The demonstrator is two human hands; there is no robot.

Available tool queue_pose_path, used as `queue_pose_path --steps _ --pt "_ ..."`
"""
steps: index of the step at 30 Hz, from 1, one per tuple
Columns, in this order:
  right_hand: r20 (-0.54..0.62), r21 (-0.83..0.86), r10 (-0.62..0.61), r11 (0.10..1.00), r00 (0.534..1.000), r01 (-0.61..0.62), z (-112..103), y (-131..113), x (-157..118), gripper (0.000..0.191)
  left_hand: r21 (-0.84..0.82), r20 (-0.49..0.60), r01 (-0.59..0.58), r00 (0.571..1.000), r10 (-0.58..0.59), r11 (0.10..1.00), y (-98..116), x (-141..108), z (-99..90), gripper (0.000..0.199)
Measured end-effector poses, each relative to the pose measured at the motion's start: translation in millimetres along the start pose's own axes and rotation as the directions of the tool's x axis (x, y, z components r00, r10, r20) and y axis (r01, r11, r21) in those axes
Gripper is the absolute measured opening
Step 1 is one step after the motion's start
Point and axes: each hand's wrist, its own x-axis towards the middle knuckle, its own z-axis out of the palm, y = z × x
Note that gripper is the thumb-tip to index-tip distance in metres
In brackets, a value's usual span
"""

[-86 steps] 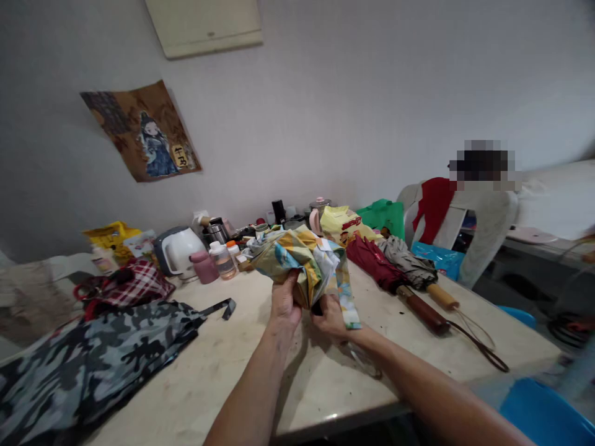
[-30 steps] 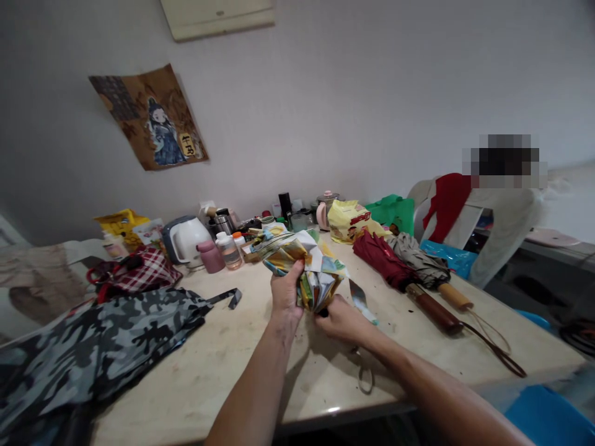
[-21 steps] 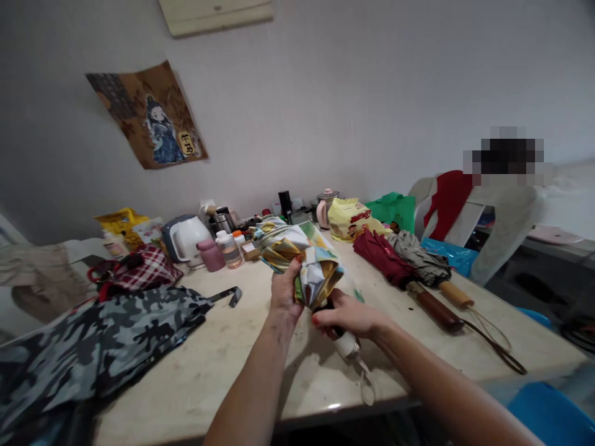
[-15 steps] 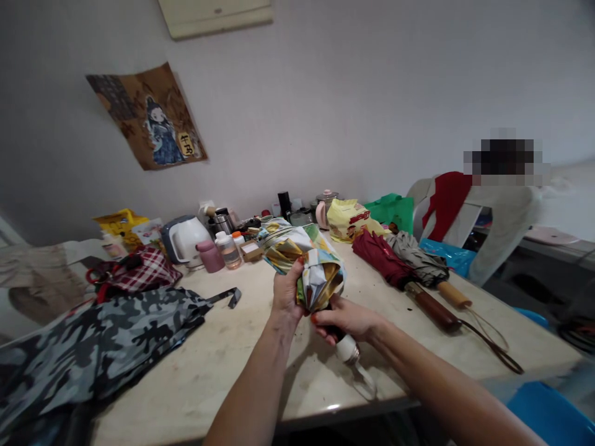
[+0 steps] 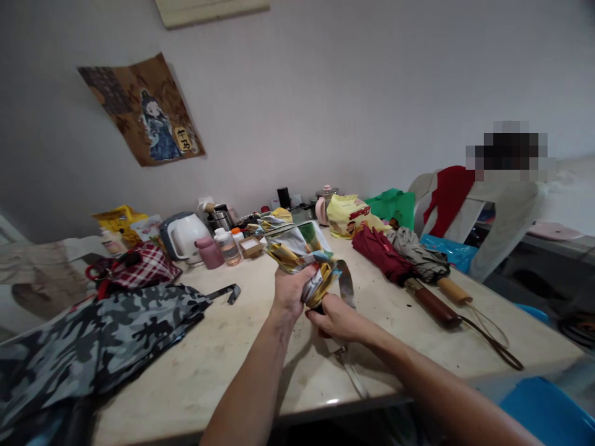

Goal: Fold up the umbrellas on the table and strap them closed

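A folded umbrella with yellow, white and green patterned cloth (image 5: 302,244) is held above the table, its canopy pointing away from me. My left hand (image 5: 292,290) is wrapped round the gathered cloth, thumb on top. Just below and to the right, my right hand (image 5: 333,317) grips the umbrella at its handle end, which the fingers mostly hide. A pale wrist strap (image 5: 356,378) hangs from the handle toward the table's front edge. A loose strip of cloth sticks out right of the canopy.
On the left lies a camouflage umbrella (image 5: 134,334). A dark red umbrella (image 5: 383,254) and a grey one (image 5: 416,251) lie at the right. A kettle (image 5: 188,235), bottles and bags line the back of the table (image 5: 223,347). A person sits beyond the right side.
The patterned umbrella's cloth has turned and is gathered more tightly in my left hand, with a strip now out to the right. The handle end is more covered by my right hand.
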Motion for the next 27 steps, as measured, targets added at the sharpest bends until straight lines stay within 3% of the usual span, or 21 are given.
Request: queue_pose_path --steps 3,5,8,11,15,20,23,27 --pt "0.065 0.204 -0.097 0.975 0.993 0.082 -17 1 -2 0.018 0.004 0.019 0.038 0.999 -0.038 0.999 4 3 -4.1 0.049" --pt "-0.057 0.364 -0.084 0.926 0.995 0.099 -32 4 -1 0.035 0.002 -0.008 0.056 0.998 -0.056 0.998 7 6 -7.3 0.051" --pt "-0.296 0.587 0.1 0.804 0.95 0.098 -49 10 3 0.05 -0.02 -0.035 0.092 0.995 -0.093 0.996 9 8 -9.1 0.055" --pt "-0.377 0.759 0.124 0.61 0.918 0.229 -56 15 7 0.05 -0.021 -0.022 0.133 0.991 -0.134 0.991 7 5 -5.4 0.054" --pt "-0.426 0.775 0.073 0.544 0.902 0.322 -57 18 10 0.046 0.025 0.011 0.183 0.983 -0.184 0.983 1 -3 2.3 0.05" --pt "-0.542 0.809 0.149 0.361 0.827 0.464 -66 20 8 0.046 0.023 0.018 0.219 0.975 -0.22 0.975 -4 -7 4.6 0.049" --pt "-0.556 0.798 0.12 0.356 0.823 0.487 -71 21 7 0.044 0.016 0.036 0.253 0.967 -0.253 0.967 -6 -8 5.0 0.047" --pt "-0.543 0.814 0.183 0.357 0.82 0.459 -71 21 7 0.052 0.024 0.061 0.257 0.964 -0.258 0.966 -6 -9 5.2 0.046"
